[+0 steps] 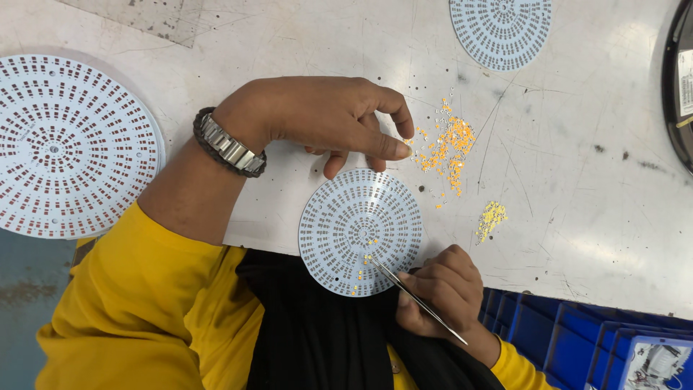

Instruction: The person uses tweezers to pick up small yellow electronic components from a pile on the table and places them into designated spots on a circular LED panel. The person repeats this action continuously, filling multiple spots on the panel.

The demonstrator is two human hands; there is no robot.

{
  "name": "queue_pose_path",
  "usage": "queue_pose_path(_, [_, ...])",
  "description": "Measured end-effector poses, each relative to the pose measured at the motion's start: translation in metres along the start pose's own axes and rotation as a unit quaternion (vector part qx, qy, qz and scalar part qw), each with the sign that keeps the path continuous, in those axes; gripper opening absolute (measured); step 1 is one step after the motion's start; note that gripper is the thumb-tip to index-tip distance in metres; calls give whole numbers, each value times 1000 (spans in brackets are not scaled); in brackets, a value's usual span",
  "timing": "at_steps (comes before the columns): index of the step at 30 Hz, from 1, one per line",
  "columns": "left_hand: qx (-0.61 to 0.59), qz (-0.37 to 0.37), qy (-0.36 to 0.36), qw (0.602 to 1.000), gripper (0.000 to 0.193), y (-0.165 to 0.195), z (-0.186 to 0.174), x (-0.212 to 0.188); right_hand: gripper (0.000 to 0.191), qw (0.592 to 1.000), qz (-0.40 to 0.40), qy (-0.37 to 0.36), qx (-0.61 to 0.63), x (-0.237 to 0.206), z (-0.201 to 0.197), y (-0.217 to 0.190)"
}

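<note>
A round white circuit board (346, 217) with rings of small pads lies at the near edge of the table. My right hand (440, 289) grips metal tweezers (415, 297), and their tip rests on the board near a few tiny yellow chips. My left hand (339, 123) hovers above the board's far rim. Its thumb and forefinger are pinched together at the edge of a scattered pile of small orange-yellow chips (447, 144). Whether a chip sits between those fingers is too small to tell.
A larger round board (72, 144) lies at the left, another round board (502, 29) at the top. A small heap of pale yellow chips (491, 217) sits to the right. Blue plastic bins (577, 339) stand below the table edge. A dark reel (678, 79) is at the right edge.
</note>
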State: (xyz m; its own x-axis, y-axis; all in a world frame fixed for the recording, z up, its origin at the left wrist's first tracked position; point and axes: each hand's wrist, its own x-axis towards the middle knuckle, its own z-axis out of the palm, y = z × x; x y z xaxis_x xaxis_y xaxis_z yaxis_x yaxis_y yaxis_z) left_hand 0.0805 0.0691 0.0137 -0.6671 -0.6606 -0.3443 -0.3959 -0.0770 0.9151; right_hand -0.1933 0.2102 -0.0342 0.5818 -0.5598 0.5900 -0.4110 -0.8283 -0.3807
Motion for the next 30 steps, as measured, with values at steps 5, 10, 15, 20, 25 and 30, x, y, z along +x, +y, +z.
queue_pose_path(5, [6, -2, 5, 1000, 56, 0, 0, 0, 12, 1000, 22, -16, -1, 1, 3, -1])
queue_pose_path(10, [2, 4, 6, 1000, 56, 0, 1, 0, 11, 999, 27, -20, -1, 0, 3, -1])
queue_pose_path(15, [5, 0, 7, 1000, 55, 1, 2, 0, 12, 999, 34, -15, 4, 0, 2, -2])
queue_pose_path(20, [6, -4, 8, 1000, 55, 2, 1, 0, 10, 999, 37, -13, 7, 2, 3, -2])
queue_pose_path(25, [8, -3, 8, 1000, 55, 2, 0, 0, 11, 999, 46, -19, 6, 2, 1, -2])
queue_pose_path(30, [1, -3, 5, 1000, 57, 1, 0, -1, 10, 999, 50, -17, -1, 3, 2, -4])
